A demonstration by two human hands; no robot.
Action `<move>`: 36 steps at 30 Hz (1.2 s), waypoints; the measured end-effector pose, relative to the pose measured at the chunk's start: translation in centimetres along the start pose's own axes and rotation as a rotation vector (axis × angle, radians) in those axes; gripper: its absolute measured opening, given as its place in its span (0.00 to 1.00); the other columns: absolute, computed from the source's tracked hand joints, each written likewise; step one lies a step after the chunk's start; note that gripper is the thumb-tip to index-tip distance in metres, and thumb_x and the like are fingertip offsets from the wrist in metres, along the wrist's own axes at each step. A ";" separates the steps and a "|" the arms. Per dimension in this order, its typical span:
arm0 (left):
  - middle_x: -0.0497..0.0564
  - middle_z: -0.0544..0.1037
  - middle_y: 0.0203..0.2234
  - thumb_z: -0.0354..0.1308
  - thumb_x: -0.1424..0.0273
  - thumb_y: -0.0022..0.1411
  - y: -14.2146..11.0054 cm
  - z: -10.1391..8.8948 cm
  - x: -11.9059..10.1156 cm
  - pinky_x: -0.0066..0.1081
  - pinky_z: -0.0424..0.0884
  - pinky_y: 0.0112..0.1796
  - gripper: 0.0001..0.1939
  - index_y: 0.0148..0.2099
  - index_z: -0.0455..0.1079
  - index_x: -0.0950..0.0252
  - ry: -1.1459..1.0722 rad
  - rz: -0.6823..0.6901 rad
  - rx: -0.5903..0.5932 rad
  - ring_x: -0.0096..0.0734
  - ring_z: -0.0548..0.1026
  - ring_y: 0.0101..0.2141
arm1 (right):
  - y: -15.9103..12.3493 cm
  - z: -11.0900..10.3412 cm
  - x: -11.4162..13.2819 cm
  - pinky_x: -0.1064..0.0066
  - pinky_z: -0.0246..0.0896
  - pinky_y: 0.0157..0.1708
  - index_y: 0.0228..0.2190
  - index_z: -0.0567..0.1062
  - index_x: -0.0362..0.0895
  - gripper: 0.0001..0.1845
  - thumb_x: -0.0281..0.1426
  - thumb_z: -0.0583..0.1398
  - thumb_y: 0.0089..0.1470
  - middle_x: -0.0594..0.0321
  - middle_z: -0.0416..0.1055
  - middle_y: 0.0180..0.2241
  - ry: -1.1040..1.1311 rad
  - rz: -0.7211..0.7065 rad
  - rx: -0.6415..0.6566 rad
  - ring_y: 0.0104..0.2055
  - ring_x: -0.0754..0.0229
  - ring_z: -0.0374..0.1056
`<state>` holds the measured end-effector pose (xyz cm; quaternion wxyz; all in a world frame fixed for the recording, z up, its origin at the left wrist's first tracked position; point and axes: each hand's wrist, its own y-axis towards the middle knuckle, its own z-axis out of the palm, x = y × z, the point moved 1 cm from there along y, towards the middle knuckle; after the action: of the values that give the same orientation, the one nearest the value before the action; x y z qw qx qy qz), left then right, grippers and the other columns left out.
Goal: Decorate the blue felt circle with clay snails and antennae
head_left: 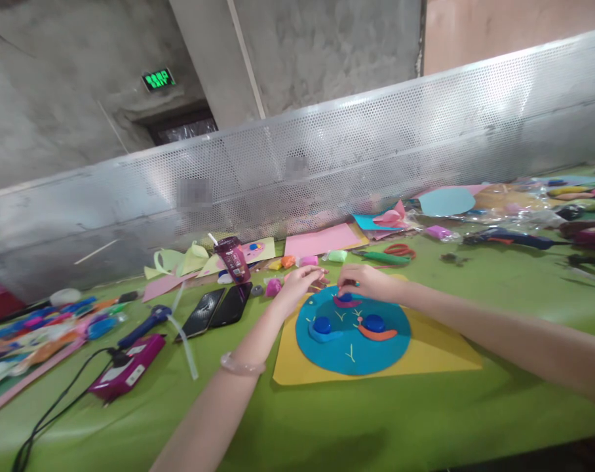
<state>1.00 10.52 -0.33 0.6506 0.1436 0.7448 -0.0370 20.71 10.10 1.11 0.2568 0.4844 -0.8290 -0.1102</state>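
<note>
A round blue paper disc (322, 354) lies on a yellow paper sheet (440, 347). Raised dark blue caps or discs sit on it, among them one at left (322, 325) and another at right (375, 323). Curved clay-like strips in light blue (324, 336), orange (381, 334) and purple (347, 303) lie beside them, with small pale Y-shaped marks between. My right hand (364, 283) is closed in a pinch at the disc's top edge, by the upper blue piece; what the fingertips hold is hidden. My left hand (303, 283) hovers near the disc's upper left, fingers stretched out.
Behind my hands lie soft clay lumps (287, 261), scissors (390, 255) and pink paper (322, 240). To the left are two phones (216, 311), a lidded cup (233, 259), a blue glue gun (147, 324) and a corded purple power strip (129, 368). A perforated metal panel (327, 164) borders the table.
</note>
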 end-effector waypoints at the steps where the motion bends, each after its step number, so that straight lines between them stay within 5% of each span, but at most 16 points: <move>1: 0.52 0.77 0.29 0.55 0.68 0.57 0.0 0.0 0.0 0.25 0.68 0.29 0.08 0.37 0.71 0.66 0.001 0.008 0.001 0.27 0.75 0.29 | 0.0 0.0 0.0 0.66 0.61 0.37 0.31 0.74 0.40 0.08 0.30 0.55 0.55 0.56 0.70 0.33 0.007 -0.002 0.005 0.35 0.58 0.66; 27: 0.53 0.77 0.30 0.58 0.67 0.57 -0.2 0.0 0.0 0.25 0.68 0.30 0.08 0.38 0.71 0.66 0.072 0.022 0.040 0.28 0.75 0.31 | 0.0 -0.8 1.1 0.70 0.59 0.35 0.33 0.74 0.41 0.11 0.32 0.53 0.57 0.58 0.72 0.33 0.102 0.031 0.160 0.34 0.60 0.66; 31: 0.53 0.77 0.30 0.58 0.68 0.57 -0.3 0.1 -0.2 0.26 0.69 0.31 0.08 0.38 0.71 0.66 0.070 0.009 0.039 0.28 0.75 0.31 | -0.1 -1.0 1.2 0.71 0.59 0.31 0.30 0.74 0.40 0.10 0.35 0.61 0.50 0.59 0.72 0.31 0.187 0.103 0.205 0.32 0.61 0.66; 36: 0.53 0.77 0.29 0.58 0.68 0.57 -0.3 0.2 -0.3 0.25 0.68 0.30 0.08 0.38 0.71 0.67 0.073 -0.001 0.034 0.27 0.75 0.30 | -0.2 -1.4 1.8 0.72 0.60 0.36 0.34 0.76 0.40 0.13 0.37 0.58 0.52 0.58 0.73 0.36 0.348 0.101 0.287 0.34 0.61 0.67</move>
<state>1.11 10.12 -0.08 0.6204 0.1553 0.7675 -0.0447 20.91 8.55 2.77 0.3296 0.4854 -0.8027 0.1068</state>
